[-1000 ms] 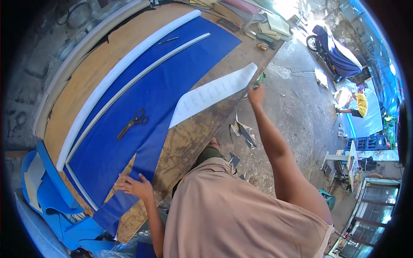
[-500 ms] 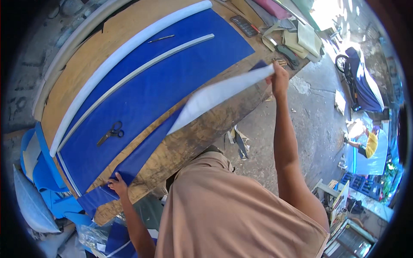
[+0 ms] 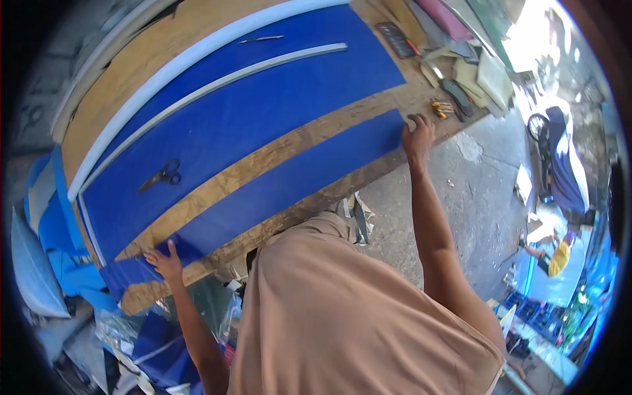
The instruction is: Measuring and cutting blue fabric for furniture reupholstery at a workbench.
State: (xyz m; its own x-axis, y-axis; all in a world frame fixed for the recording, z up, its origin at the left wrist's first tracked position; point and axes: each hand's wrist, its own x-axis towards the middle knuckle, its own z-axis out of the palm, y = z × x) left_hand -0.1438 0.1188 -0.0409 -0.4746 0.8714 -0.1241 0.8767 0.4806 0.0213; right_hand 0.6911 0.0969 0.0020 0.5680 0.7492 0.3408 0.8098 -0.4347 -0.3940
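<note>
A long narrow blue strip [image 3: 283,187] lies flat along the near edge of the wooden table [image 3: 263,161]. My right hand [image 3: 418,135] presses down on its right end. My left hand [image 3: 164,262] lies spread on its left end near the table's corner. Beyond a bare band of wood, a large blue sheet [image 3: 243,112] covers the table. Black scissors [image 3: 161,176] rest on that sheet, to the left.
A thin white strip [image 3: 217,82] and a wide white band [image 3: 178,66] run along the large sheet. Tools and foam pieces [image 3: 454,72] crowd the table's right end. Blue offcuts [image 3: 59,243] hang at the left. A person in yellow [image 3: 559,257] sits at far right.
My right hand swung the strip over from its white side and laid it flat, blue side up, along the near edge. My left hand stayed on the left end.
</note>
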